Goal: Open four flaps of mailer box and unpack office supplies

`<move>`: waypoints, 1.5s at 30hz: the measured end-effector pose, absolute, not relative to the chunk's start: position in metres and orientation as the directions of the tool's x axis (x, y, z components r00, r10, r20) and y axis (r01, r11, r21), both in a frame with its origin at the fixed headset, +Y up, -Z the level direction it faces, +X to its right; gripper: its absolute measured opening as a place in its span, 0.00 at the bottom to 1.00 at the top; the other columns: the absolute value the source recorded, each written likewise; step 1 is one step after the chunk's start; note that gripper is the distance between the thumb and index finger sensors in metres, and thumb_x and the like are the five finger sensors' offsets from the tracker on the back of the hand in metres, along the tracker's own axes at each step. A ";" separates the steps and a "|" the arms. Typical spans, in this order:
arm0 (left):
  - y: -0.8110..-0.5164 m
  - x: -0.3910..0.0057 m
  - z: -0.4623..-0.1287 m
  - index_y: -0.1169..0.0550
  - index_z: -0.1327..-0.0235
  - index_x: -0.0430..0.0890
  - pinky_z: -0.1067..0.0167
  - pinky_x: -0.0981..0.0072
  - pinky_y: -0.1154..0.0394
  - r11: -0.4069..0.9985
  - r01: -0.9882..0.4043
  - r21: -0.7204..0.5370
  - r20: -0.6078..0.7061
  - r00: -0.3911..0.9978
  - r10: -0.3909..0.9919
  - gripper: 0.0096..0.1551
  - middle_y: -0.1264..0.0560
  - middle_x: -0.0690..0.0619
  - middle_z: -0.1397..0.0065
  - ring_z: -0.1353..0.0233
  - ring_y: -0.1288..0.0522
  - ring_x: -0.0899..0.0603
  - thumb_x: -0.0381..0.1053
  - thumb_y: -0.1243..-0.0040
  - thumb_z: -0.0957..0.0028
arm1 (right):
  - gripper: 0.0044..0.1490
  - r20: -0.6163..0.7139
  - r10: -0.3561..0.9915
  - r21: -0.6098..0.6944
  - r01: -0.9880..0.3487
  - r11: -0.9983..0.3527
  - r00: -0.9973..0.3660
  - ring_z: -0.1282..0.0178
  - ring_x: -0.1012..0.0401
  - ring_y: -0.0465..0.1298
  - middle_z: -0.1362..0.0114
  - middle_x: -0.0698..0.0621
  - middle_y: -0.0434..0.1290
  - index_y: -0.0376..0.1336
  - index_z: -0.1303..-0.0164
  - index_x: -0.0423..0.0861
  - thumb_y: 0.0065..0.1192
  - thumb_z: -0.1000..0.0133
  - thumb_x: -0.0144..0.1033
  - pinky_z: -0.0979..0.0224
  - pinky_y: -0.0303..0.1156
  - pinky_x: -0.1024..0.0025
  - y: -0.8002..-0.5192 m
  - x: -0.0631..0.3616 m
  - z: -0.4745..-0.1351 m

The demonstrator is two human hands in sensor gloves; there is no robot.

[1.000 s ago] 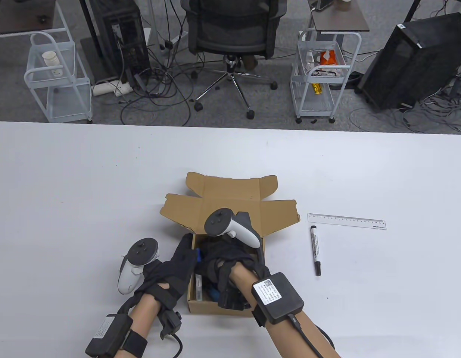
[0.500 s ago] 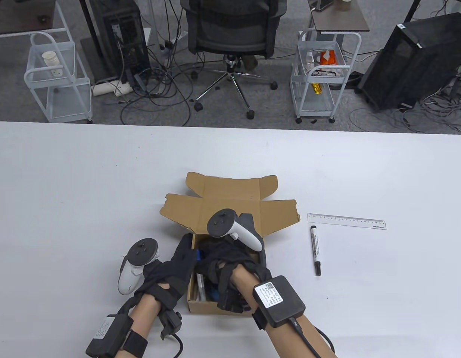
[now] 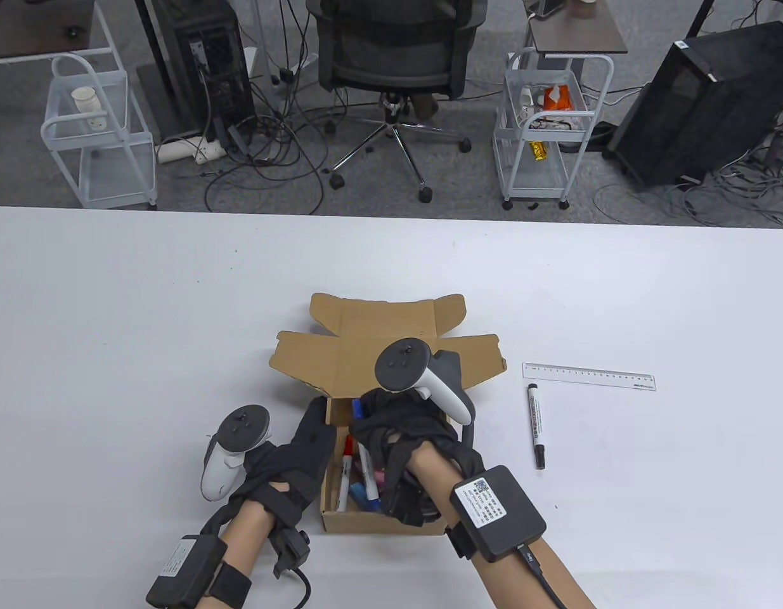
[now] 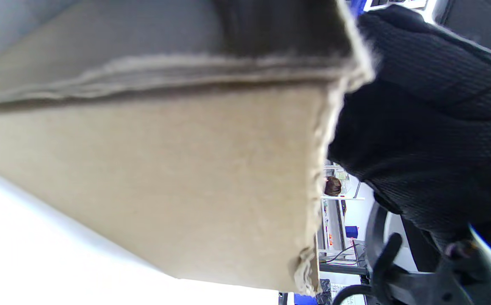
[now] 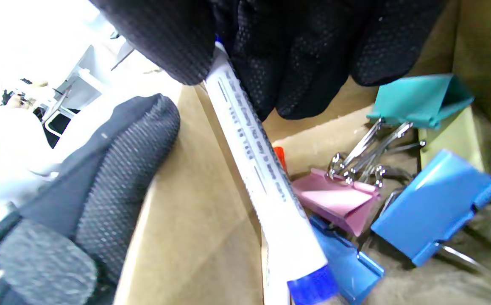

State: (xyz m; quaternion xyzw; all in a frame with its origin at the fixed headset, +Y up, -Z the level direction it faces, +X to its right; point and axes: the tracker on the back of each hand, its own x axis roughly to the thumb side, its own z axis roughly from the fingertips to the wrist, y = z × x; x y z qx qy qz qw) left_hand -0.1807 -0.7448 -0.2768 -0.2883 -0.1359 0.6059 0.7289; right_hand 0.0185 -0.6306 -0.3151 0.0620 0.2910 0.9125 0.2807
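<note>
The brown mailer box (image 3: 391,526) stands near the table's front edge with its flaps (image 3: 315,358) folded back. My right hand (image 3: 397,431) is above the box and grips a white marker with a blue cap (image 5: 262,178), lifted at a slant; it also shows in the table view (image 3: 359,412). My left hand (image 3: 302,450) holds the box's left wall (image 4: 186,178), with its fingers over the rim. Inside lie a red-capped marker (image 3: 345,466) and teal (image 5: 419,99), pink (image 5: 334,199) and blue (image 5: 436,207) binder clips.
A clear ruler (image 3: 588,375) and a black marker (image 3: 536,426) lie on the white table (image 3: 144,304) right of the box. Beyond the far edge stand an office chair (image 3: 397,57), wire carts (image 3: 543,127) and computer towers.
My right hand has risen out of the box and shifted right with the blue-capped marker, uncovering the markers and clips inside. The box has shifted slightly. My left hand has stayed.
</note>
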 end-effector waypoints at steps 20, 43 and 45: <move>-0.745 -0.181 -0.277 0.72 0.20 0.40 0.22 0.32 0.53 0.098 -0.805 -0.585 -0.155 0.230 0.961 0.50 0.72 0.30 0.14 0.15 0.67 0.22 0.62 0.67 0.36 | 0.33 -0.090 0.567 0.398 -0.552 -0.733 -0.819 0.35 0.43 0.81 0.35 0.47 0.81 0.60 0.23 0.39 0.64 0.36 0.40 0.28 0.72 0.38 -0.557 0.127 -0.317; -0.744 -0.178 -0.276 0.72 0.20 0.40 0.22 0.32 0.52 0.106 -0.812 -0.574 -0.156 0.235 0.959 0.50 0.72 0.30 0.14 0.15 0.67 0.22 0.63 0.67 0.36 | 0.32 -0.327 0.276 0.280 -0.372 -0.885 -0.904 0.37 0.45 0.83 0.37 0.48 0.83 0.64 0.26 0.41 0.68 0.38 0.41 0.28 0.73 0.40 -0.618 0.249 -0.361; -0.744 -0.178 -0.275 0.72 0.20 0.40 0.22 0.32 0.52 0.103 -0.813 -0.574 -0.157 0.233 0.960 0.50 0.72 0.30 0.14 0.15 0.67 0.23 0.63 0.67 0.36 | 0.32 -0.344 0.247 0.294 -0.353 -0.888 -0.906 0.37 0.45 0.83 0.38 0.48 0.83 0.64 0.26 0.41 0.68 0.38 0.42 0.28 0.73 0.40 -0.629 0.253 -0.366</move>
